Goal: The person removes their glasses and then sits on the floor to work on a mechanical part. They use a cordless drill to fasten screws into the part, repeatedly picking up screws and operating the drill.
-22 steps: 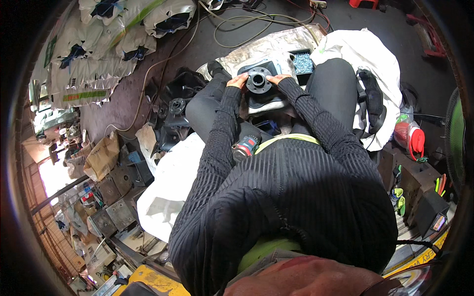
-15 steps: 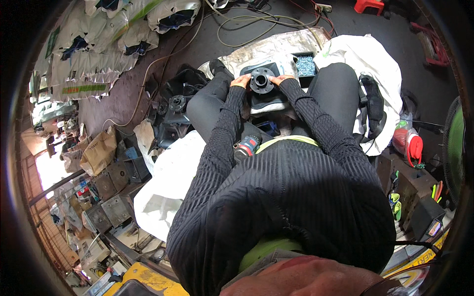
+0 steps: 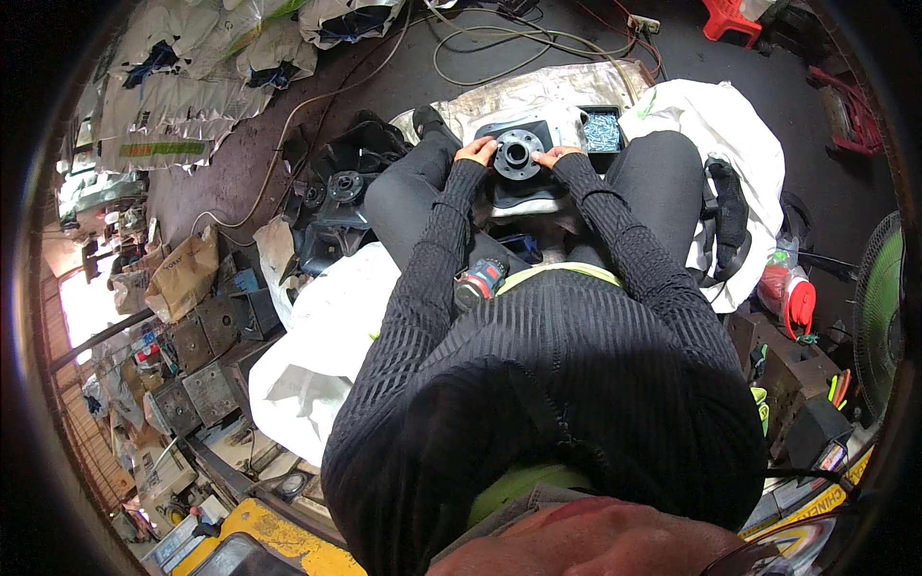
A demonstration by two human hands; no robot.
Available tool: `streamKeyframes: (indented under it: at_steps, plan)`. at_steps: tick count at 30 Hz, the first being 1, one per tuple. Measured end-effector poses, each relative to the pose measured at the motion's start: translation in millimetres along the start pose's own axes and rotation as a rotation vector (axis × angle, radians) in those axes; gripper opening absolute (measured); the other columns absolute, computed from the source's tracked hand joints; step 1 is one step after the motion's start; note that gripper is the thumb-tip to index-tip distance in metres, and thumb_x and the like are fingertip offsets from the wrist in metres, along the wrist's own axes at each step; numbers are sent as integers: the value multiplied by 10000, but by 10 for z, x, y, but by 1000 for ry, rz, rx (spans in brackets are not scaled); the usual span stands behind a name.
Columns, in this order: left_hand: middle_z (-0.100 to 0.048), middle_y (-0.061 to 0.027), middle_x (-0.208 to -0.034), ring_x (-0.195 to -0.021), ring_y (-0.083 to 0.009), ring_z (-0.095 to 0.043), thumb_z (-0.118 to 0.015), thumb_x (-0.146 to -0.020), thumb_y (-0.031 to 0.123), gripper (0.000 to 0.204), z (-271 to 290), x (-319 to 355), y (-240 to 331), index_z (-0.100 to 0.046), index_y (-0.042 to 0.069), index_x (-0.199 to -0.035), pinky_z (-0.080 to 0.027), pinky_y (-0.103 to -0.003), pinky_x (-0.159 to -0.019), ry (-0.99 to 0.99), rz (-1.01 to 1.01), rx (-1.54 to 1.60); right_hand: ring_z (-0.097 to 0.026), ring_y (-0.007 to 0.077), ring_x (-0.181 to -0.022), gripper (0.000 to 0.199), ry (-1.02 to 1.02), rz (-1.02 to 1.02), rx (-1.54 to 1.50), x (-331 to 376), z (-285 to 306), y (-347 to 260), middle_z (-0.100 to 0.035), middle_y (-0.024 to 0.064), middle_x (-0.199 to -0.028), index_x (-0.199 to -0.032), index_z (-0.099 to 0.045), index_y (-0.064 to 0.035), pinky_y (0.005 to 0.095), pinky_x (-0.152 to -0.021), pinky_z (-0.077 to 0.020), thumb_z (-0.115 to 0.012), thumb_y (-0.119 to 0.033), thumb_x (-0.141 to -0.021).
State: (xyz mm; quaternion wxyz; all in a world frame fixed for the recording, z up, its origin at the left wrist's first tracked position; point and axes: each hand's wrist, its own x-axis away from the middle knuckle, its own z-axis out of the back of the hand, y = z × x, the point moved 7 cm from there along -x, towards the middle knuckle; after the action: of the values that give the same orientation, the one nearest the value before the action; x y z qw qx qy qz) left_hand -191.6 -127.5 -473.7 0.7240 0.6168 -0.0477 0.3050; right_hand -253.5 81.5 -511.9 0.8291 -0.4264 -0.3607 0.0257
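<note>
My left hand (image 3: 477,150) pinches the left rim of a round black flange (image 3: 519,173), which has a raised centre collar and several holes around it. From the opposite side, the fingers of my right hand (image 3: 556,155) grip the same rim. Beneath the flange lies a dark square-edged part (image 3: 496,129), mostly covered, between my knees. Just beyond my right hand, small shiny screw-like pieces (image 3: 602,131) fill a black tray. A red and blue power tool (image 3: 479,282) rests at my lap, below my left wrist.
Left of my knee, black parts with a similar flange (image 3: 345,187) are piled up. White sacks (image 3: 740,125) lie beside both legs. A hose (image 3: 461,77) loops across the floor ahead. A green fan (image 3: 879,312) stands at the far right.
The view has shifted slightly, so the scene sits a little lower. Both hands keep hold of the flange, which looks tilted slightly differently.
</note>
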Motion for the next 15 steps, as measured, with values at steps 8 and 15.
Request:
streamKeyframes:
  at_steps: [8, 15]
  plan:
    - [-590, -135, -916, -853, -236, -585, -583, -661, 57, 435, 1115, 2338, 159, -524, 23, -1090, -456, -333, -778, -862, -275, -419, -576, 194, -634, 519, 25, 121, -9, 149, 25, -191, -613, 99, -686, -790, -645, -42, 315, -600, -446, -636, -542, -649]
    - [-560, -110, -990, -888, -285, -575, -695, -619, 255, 560, 649, 2695, -135, -506, 78, -1115, -462, -322, -776, -36, -75, -514, -574, 184, -625, 515, -25, 85, -79, 7, -71, -26, -614, 87, -678, -797, -650, -45, 309, -599, -447, -649, -536, -641]
